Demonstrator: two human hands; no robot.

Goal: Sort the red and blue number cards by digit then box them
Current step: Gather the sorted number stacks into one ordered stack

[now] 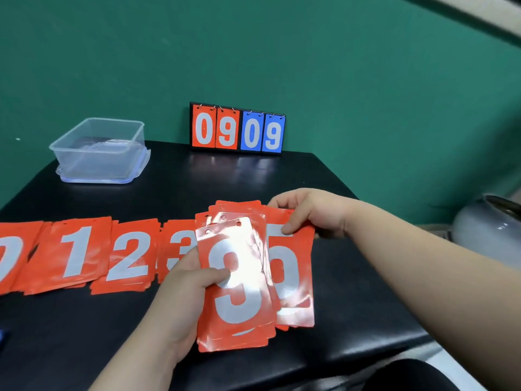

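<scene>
**Red number cards in a row, one stack in hand**

On the black desk [225,176] four piles of red cards lie side by side at the left. Their top digits are 0 [11,255], 1 [76,252], 2 [129,258] and 3 [177,249], the last partly hidden.

The left hand [186,300] grips one stack of red cards [239,283] with a 9 on top, its thumb lying across the digit. The right hand [307,215] pinches the top edge of a red 5 card [293,266], just beside the stack on its right. More red cards show behind the stack, but their digit I cannot tell.

One clear plastic box [98,148] stands at the far left of the desk, on its lid. If something lies inside I cannot tell.

One scoreboard [238,131] stands at the far edge of the desk against the green wall. It shows two red cards, 0 and 9, and two blue cards, 0 and 9.
</scene>
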